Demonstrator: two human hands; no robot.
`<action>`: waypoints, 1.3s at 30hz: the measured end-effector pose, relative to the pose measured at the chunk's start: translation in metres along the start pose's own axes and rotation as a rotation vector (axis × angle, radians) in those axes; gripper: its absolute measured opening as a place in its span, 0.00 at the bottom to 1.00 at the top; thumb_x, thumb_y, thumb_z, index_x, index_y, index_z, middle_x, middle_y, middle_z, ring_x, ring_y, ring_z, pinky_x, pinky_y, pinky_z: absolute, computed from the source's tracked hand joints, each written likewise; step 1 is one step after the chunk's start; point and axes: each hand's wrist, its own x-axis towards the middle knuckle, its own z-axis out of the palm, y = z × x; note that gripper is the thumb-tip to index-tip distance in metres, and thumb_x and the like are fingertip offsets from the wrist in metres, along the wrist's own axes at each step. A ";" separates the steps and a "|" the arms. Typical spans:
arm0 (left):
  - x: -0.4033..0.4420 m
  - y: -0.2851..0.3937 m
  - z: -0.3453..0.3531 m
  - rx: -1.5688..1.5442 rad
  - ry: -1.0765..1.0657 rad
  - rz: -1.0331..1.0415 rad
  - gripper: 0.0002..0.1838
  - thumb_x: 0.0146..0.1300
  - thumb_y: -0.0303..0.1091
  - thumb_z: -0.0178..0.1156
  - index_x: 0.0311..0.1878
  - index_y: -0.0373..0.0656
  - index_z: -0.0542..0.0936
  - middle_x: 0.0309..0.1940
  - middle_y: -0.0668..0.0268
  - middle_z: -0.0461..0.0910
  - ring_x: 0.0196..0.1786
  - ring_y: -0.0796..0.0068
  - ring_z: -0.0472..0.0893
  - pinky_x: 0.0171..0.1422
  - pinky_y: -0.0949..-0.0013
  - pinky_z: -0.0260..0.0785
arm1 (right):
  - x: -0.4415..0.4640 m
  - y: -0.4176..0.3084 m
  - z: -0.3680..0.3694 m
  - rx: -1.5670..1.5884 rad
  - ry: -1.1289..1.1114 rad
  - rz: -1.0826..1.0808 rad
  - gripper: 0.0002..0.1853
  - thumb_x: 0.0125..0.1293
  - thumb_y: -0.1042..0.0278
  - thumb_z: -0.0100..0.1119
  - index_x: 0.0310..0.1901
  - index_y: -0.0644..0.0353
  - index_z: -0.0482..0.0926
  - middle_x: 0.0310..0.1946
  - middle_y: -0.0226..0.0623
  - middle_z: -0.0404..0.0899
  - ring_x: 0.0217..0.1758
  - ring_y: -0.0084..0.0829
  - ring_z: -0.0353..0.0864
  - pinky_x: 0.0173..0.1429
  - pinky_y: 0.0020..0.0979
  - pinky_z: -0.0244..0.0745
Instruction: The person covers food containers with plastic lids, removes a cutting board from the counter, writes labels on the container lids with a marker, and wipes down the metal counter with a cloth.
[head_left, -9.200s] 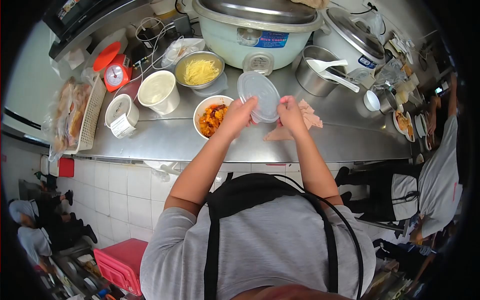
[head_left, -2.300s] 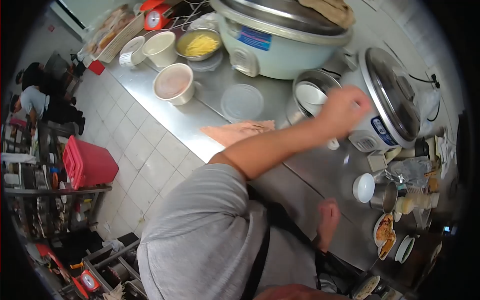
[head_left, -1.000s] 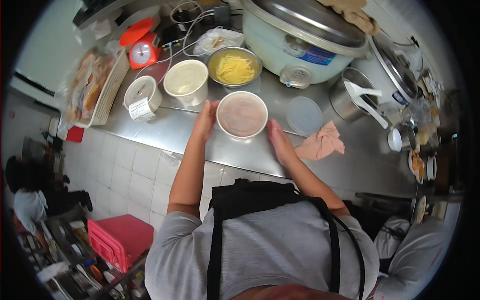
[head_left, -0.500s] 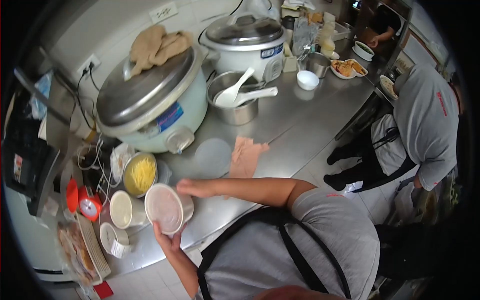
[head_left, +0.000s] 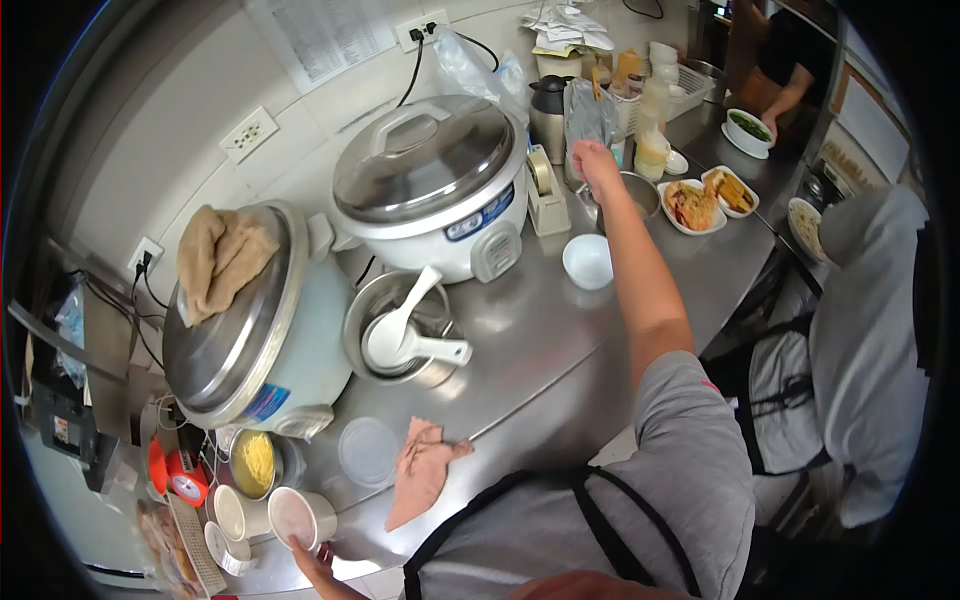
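My left hand (head_left: 312,562) is at the lower left, its thumb and fingers against the near side of a white bowl with a clear lid (head_left: 294,517). My right arm stretches far forward. My right hand (head_left: 595,166) is closed beside a small metal pot (head_left: 640,192); what it holds, if anything, is hidden. A white cup (head_left: 588,262) stands nearer, left of my forearm. Between my hands lie a loose round lid (head_left: 367,452) and a crumpled pink cloth (head_left: 422,474).
Two large rice cookers (head_left: 250,330) (head_left: 430,180) line the wall. A steel pot (head_left: 357,345) holds white ladles. Shredded yellow food fills a bowl (head_left: 256,462) at left. Dishes of food (head_left: 692,207) stand at right, near a co-worker in grey (head_left: 868,350); another person's hand touches a green-filled bowl (head_left: 748,130).
The view has turned to the right. My right hand has left the lidded bowl and reached out to the small metal pot. My left hand has stayed at the bowl.
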 end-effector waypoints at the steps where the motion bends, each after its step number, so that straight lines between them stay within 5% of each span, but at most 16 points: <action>1: 0.002 -0.002 0.002 -0.024 0.033 -0.004 0.34 0.44 0.65 0.50 0.51 0.54 0.63 0.35 0.66 0.69 0.26 0.68 0.68 0.30 0.68 0.61 | 0.027 0.022 -0.004 -0.051 0.013 0.022 0.10 0.51 0.62 0.52 0.33 0.57 0.75 0.24 0.30 0.75 0.30 0.22 0.74 0.31 0.22 0.65; 7: 0.004 -0.016 0.003 0.004 0.161 0.031 0.40 0.40 0.69 0.50 0.50 0.48 0.65 0.40 0.59 0.67 0.32 0.64 0.69 0.29 0.69 0.62 | 0.141 0.086 0.045 -0.581 -0.058 -0.357 0.10 0.47 0.62 0.53 0.25 0.60 0.76 0.24 0.41 0.76 0.31 0.35 0.75 0.36 0.32 0.67; 10: 0.000 -0.030 0.010 -0.181 0.055 0.158 0.34 0.47 0.63 0.47 0.51 0.46 0.66 0.44 0.60 0.70 0.39 0.67 0.72 0.33 0.64 0.62 | 0.183 0.119 0.062 -0.849 0.079 -0.571 0.10 0.50 0.65 0.50 0.35 0.56 0.74 0.33 0.41 0.75 0.37 0.39 0.75 0.41 0.36 0.68; 11: -0.014 -0.027 0.018 -0.138 0.052 0.182 0.29 0.51 0.59 0.46 0.47 0.45 0.68 0.37 0.64 0.74 0.36 0.71 0.73 0.30 0.68 0.62 | 0.175 0.108 0.066 -0.836 0.033 -0.349 0.13 0.52 0.66 0.48 0.39 0.60 0.73 0.35 0.42 0.75 0.39 0.38 0.74 0.43 0.35 0.69; 13: -0.027 -0.027 0.029 -0.165 0.119 0.177 0.24 0.51 0.59 0.46 0.40 0.49 0.72 0.26 0.70 0.75 0.20 0.77 0.70 0.19 0.76 0.56 | 0.255 0.181 0.053 -1.439 -0.047 -0.711 0.14 0.58 0.68 0.40 0.45 0.63 0.69 0.40 0.44 0.73 0.42 0.36 0.74 0.45 0.34 0.69; 14: -0.040 -0.021 0.040 -0.195 0.189 0.166 0.23 0.51 0.59 0.47 0.39 0.50 0.73 0.23 0.70 0.73 0.17 0.78 0.66 0.19 0.76 0.54 | 0.245 0.161 0.059 -1.555 -0.250 -0.510 0.15 0.60 0.69 0.38 0.48 0.61 0.67 0.45 0.42 0.70 0.46 0.33 0.72 0.48 0.31 0.67; 15: -0.036 -0.020 0.038 -0.175 0.243 0.108 0.22 0.51 0.58 0.47 0.39 0.50 0.73 0.21 0.71 0.72 0.16 0.78 0.65 0.18 0.75 0.54 | 0.228 0.145 0.063 -2.014 -0.290 -0.787 0.17 0.60 0.67 0.37 0.50 0.61 0.65 0.50 0.40 0.66 0.53 0.30 0.66 0.54 0.27 0.61; 19: -0.046 -0.012 0.047 -0.120 0.366 0.126 0.26 0.49 0.57 0.51 0.41 0.44 0.71 0.26 0.66 0.69 0.18 0.77 0.66 0.16 0.76 0.59 | 0.303 0.172 0.039 -0.940 -0.327 -0.737 0.19 0.59 0.67 0.39 0.52 0.62 0.62 0.52 0.40 0.63 0.53 0.34 0.62 0.57 0.30 0.56; 23: -0.053 -0.003 0.047 -0.041 0.465 0.138 0.28 0.48 0.56 0.51 0.43 0.39 0.71 0.27 0.60 0.73 0.22 0.70 0.71 0.22 0.69 0.63 | 0.242 0.098 0.019 -0.839 0.113 -0.714 0.25 0.51 0.53 0.55 0.38 0.72 0.71 0.33 0.55 0.73 0.36 0.49 0.73 0.40 0.41 0.68; 27: -0.057 0.006 0.038 -0.131 0.473 0.207 0.25 0.50 0.50 0.52 0.40 0.34 0.71 0.23 0.62 0.73 0.19 0.75 0.69 0.19 0.73 0.61 | 0.161 0.032 -0.012 -0.883 0.439 -0.419 0.24 0.52 0.52 0.52 0.35 0.72 0.73 0.28 0.55 0.74 0.31 0.49 0.74 0.35 0.42 0.68; 29: -0.048 0.004 0.029 -0.218 0.385 0.224 0.24 0.51 0.49 0.51 0.39 0.34 0.71 0.23 0.62 0.73 0.19 0.75 0.70 0.18 0.73 0.62 | 0.092 -0.014 -0.012 -0.578 0.451 -1.046 0.24 0.52 0.49 0.49 0.34 0.69 0.74 0.29 0.50 0.75 0.31 0.42 0.75 0.36 0.36 0.68; 31: -0.046 0.008 0.015 -0.135 0.266 0.206 0.27 0.53 0.50 0.49 0.44 0.31 0.68 0.28 0.56 0.73 0.25 0.70 0.73 0.28 0.70 0.66 | 0.091 -0.035 -0.052 -0.648 0.422 -0.668 0.21 0.53 0.52 0.49 0.33 0.66 0.75 0.26 0.44 0.75 0.29 0.36 0.74 0.34 0.33 0.68; 33: 0.005 -0.019 0.005 -0.019 0.585 0.424 0.31 0.55 0.50 0.45 0.50 0.29 0.62 0.35 0.50 0.72 0.34 0.63 0.72 0.42 0.67 0.64 | -0.004 -0.073 -0.025 -0.514 0.333 -0.637 0.18 0.55 0.55 0.49 0.37 0.64 0.74 0.29 0.41 0.75 0.31 0.33 0.74 0.34 0.30 0.68; 34: 0.014 -0.022 -0.004 -0.140 0.471 0.420 0.33 0.56 0.50 0.44 0.54 0.29 0.57 0.39 0.46 0.69 0.41 0.59 0.70 0.51 0.66 0.58 | -0.062 -0.087 -0.007 -0.443 0.295 -0.621 0.18 0.55 0.57 0.48 0.39 0.63 0.73 0.31 0.40 0.75 0.32 0.31 0.74 0.35 0.29 0.67; 38: 0.050 -0.012 -0.072 -0.100 0.514 0.584 0.30 0.54 0.44 0.46 0.54 0.30 0.58 0.35 0.51 0.71 0.40 0.62 0.70 0.48 0.67 0.60 | -0.256 -0.057 0.058 -0.190 -0.271 -0.430 0.12 0.58 0.64 0.44 0.41 0.61 0.69 0.34 0.33 0.70 0.37 0.26 0.69 0.38 0.26 0.65; 39: 0.066 -0.006 -0.096 -0.128 0.518 0.546 0.29 0.53 0.42 0.47 0.55 0.32 0.58 0.33 0.53 0.71 0.37 0.64 0.71 0.45 0.68 0.61 | -0.308 -0.047 0.079 -0.520 -0.385 -0.500 0.11 0.59 0.63 0.44 0.40 0.59 0.67 0.30 0.31 0.68 0.34 0.24 0.68 0.37 0.26 0.65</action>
